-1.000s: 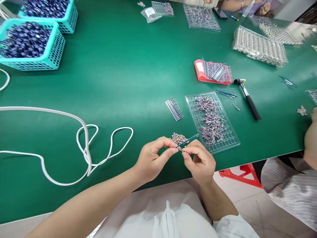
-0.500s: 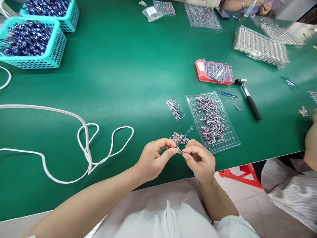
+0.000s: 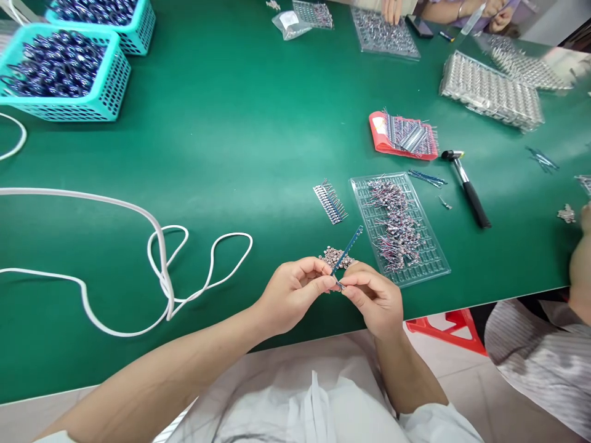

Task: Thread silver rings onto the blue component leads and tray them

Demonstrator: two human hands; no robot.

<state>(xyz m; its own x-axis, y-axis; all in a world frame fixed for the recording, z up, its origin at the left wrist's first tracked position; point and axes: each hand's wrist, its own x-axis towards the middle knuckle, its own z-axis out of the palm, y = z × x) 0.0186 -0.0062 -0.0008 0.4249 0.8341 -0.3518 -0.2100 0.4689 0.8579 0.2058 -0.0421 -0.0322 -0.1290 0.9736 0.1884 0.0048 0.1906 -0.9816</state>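
Left hand (image 3: 293,290) pinches a slim, flat blue strip (image 3: 348,249); right hand (image 3: 376,300) pinches a tiny dark part (image 3: 340,285) near its lower end. Free end has swung steeper, away from the clear plastic tray (image 3: 433,257); I judge it's being turned, near small beige discs (image 3: 329,255).

pinched piece (image 3: 340,285) too tiny, front basket (image 3: 112,92) cut off left

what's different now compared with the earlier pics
The thin flat blue strip has swung steeper, its free end now higher in the picture. A co-worker's hand has come over the far clear plastic tray of small parts. The left hand keeps its fingertip grip on the strip, the right hand on a tiny part too small to identify. The near clear plastic tray and black-handled hammer stay put.
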